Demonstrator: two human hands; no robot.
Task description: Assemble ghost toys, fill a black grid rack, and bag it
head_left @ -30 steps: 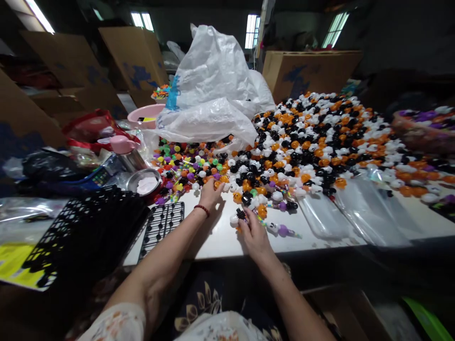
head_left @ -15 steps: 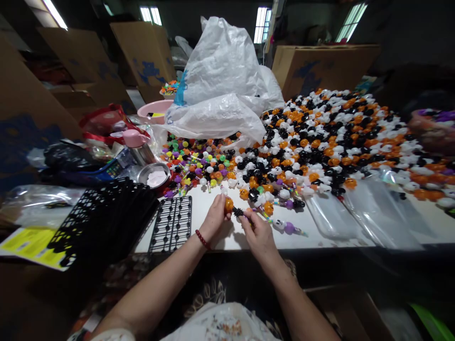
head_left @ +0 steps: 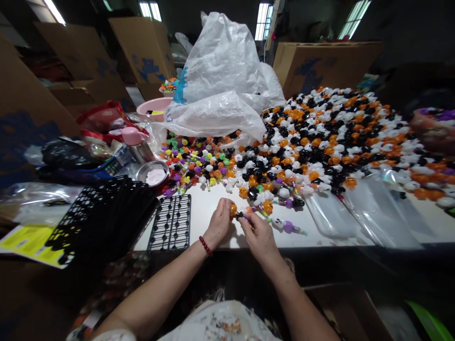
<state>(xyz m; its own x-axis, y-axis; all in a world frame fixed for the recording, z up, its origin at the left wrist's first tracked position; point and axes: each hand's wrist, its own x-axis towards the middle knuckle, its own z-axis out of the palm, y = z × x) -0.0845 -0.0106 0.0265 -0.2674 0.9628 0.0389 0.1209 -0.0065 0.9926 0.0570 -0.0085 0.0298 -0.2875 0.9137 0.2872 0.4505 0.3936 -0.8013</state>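
Note:
Above the front of the white table, my left hand [head_left: 220,220] grips an orange pumpkin-shaped piece [head_left: 233,210], its fingers wrapped round the left side. My right hand [head_left: 256,231] is closed on a small black piece [head_left: 240,215] just right of the pumpkin; the fingers cover much of it. The two pieces lie close together between my hands, and whether they are joined I cannot tell. Just right of my right hand lies a stick with a white skull-faced piece and a purple piece [head_left: 288,227]. Other such sticks [head_left: 289,203] lie behind it.
A large heap of orange, black and white pieces [head_left: 320,137] covers the back right. Clear plastic bags [head_left: 330,215] lie at right. On the left are a black grid tray [head_left: 170,222], stacked black trays [head_left: 106,213] and a metal bowl [head_left: 152,174]. A white sack [head_left: 223,66] stands behind.
The pumpkin piece and my left hand have moved slightly right, toward my right hand. Less of the black piece now shows between them. My right hand has barely moved.

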